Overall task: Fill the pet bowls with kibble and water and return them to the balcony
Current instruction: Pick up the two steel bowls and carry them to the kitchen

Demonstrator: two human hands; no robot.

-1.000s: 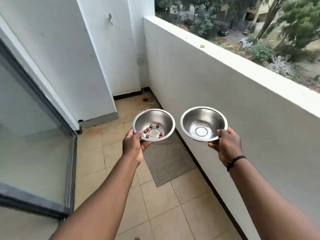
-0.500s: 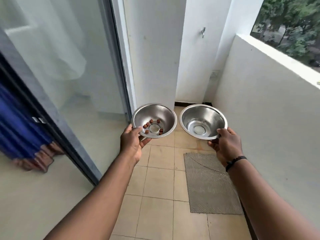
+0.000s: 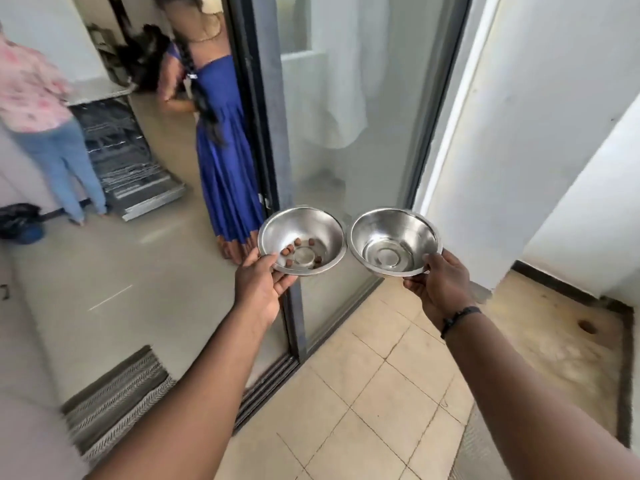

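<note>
a: bowls, two steel ones, side by side, rims nearly touching, held up before the glass sliding door (image 3: 349, 133).
b: who holds which?
a: left hand (image 3: 261, 284) pinches the near rim of the left bowl (image 3: 302, 240), thumb on top, fingers beneath. a few brown kibble pieces (image 3: 312, 241) lie in it.
b: and the other?
a: right hand (image 3: 439, 284) grips the right bowl (image 3: 394, 240) the same way. whether it holds water, i cannot tell.

Left hand (image 3: 259, 287) pinches near rim of kibble bowl (image 3: 302, 241), thumb inside | right hand (image 3: 437, 285) likewise grips second bowl (image 3: 394, 240), possibly holding water | rims nearly touching.
</note>
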